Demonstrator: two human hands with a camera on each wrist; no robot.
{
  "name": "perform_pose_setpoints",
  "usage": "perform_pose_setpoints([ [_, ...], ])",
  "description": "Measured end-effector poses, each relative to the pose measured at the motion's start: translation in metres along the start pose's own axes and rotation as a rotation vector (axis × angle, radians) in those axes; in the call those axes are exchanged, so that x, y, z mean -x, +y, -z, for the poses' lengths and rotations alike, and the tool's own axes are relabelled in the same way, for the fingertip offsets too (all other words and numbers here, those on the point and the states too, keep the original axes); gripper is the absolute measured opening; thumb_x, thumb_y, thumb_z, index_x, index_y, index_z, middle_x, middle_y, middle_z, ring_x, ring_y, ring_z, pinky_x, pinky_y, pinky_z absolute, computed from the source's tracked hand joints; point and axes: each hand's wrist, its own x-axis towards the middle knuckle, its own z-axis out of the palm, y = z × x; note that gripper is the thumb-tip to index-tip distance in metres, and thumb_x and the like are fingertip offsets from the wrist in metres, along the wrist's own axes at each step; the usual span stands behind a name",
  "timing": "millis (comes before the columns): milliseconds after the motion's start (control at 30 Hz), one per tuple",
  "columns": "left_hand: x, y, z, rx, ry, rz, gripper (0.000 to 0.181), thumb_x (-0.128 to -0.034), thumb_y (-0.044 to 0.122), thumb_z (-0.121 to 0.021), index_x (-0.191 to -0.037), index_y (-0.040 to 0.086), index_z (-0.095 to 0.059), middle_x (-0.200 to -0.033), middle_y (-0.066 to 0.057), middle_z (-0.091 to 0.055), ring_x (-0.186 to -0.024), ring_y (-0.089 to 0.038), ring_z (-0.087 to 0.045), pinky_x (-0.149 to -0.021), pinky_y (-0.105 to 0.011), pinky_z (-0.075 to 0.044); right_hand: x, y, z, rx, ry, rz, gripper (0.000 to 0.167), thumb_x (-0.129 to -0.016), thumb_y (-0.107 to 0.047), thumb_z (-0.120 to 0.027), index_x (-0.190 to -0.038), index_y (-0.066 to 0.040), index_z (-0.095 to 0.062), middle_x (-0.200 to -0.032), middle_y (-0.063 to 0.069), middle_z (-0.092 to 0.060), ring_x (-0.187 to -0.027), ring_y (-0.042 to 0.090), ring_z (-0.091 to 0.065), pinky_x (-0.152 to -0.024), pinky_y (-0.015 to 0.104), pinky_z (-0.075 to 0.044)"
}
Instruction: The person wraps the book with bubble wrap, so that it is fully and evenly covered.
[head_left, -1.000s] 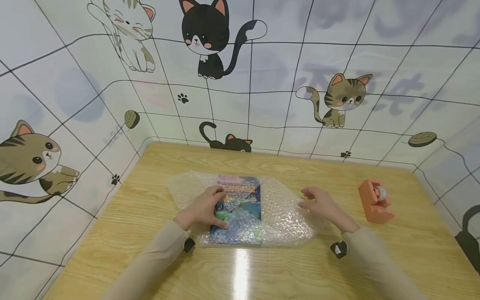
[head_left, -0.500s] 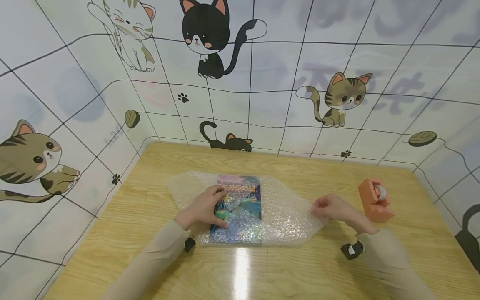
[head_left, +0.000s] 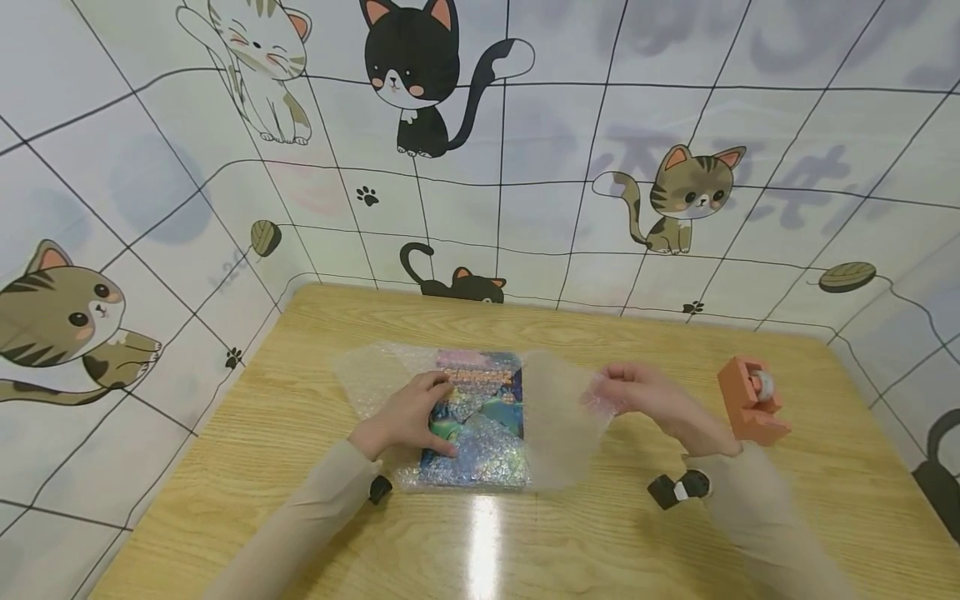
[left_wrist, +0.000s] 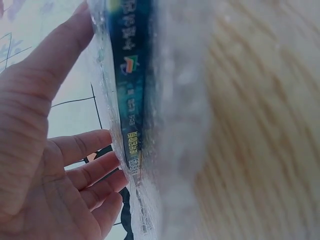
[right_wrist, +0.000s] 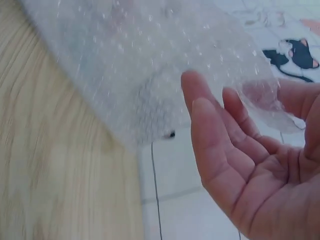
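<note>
A colourful book [head_left: 491, 417] lies under bubble wrap [head_left: 558, 425] that spreads out on both sides of it. My left hand [head_left: 405, 417] rests with spread fingers on the wrapped book's left part; the left wrist view shows the fingertips of that hand [left_wrist: 60, 175] touching the wrap beside the book's spine [left_wrist: 131, 85]. The right end of the wrap is lifted off the table, its edge pinched by my right hand [head_left: 648, 400]. In the right wrist view the raised sheet [right_wrist: 145, 65] hangs from my right hand [right_wrist: 255, 165], between thumb and index finger.
An orange tape dispenser [head_left: 752, 402] with a roll of tape stands on the wooden table [head_left: 337, 317], right of my right hand. Behind and beside the table is a white backdrop [head_left: 555, 208] with a grid and cartoon cats.
My right hand has taken hold of the wrap's right edge, then moved left and up with it, so that side now folds up toward the book. My left hand stays in place.
</note>
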Motion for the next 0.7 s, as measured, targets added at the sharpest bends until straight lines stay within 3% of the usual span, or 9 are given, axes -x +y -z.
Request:
perform_pose_setpoints([
  [300, 0.000, 0.002, 0.000, -0.007, -0.002, 0.000, 0.099, -0.0640, 0.053, -0.080, -0.137, -0.002, -0.043, -0.143, -0.021, -0.035, -0.133, -0.036, -0.030, -0.105, -0.046, -0.033, -0.036, -0.032, -0.049, -0.059, 0.102, 0.018, 0.016, -0.092, -0.015, -0.057, -0.085, -0.001, -0.057, -0.084, 0.002, -0.060, -0.080, 0.014, -0.057, -0.073, 0.038, -0.053],
  [467, 0.000, 0.002, 0.000, -0.002, 0.004, -0.016, 0.098, -0.0640, 0.052, -0.081, -0.136, -0.004, -0.043, -0.142, -0.022, -0.036, -0.132, -0.036, -0.032, -0.105, -0.047, -0.034, -0.058, -0.034, -0.078, -0.110, 0.118, 0.004, 0.013, -0.092, -0.013, -0.056, -0.085, -0.002, -0.059, -0.084, 0.003, -0.058, -0.082, 0.014, -0.057, -0.078, 0.045, -0.053],
  [700, 0.001, 0.000, 0.000, 0.006, 0.021, -0.021, 0.098, -0.0636, 0.053, -0.081, -0.135, -0.003, -0.044, -0.141, -0.020, -0.038, -0.131, -0.035, -0.033, -0.106, -0.044, -0.033, -0.086, -0.028, -0.112, -0.073, 0.134, -0.024, 0.015, -0.091, -0.012, -0.058, -0.083, 0.000, -0.062, -0.083, 0.005, -0.061, -0.078, 0.016, -0.060, -0.072, 0.038, -0.055],
])
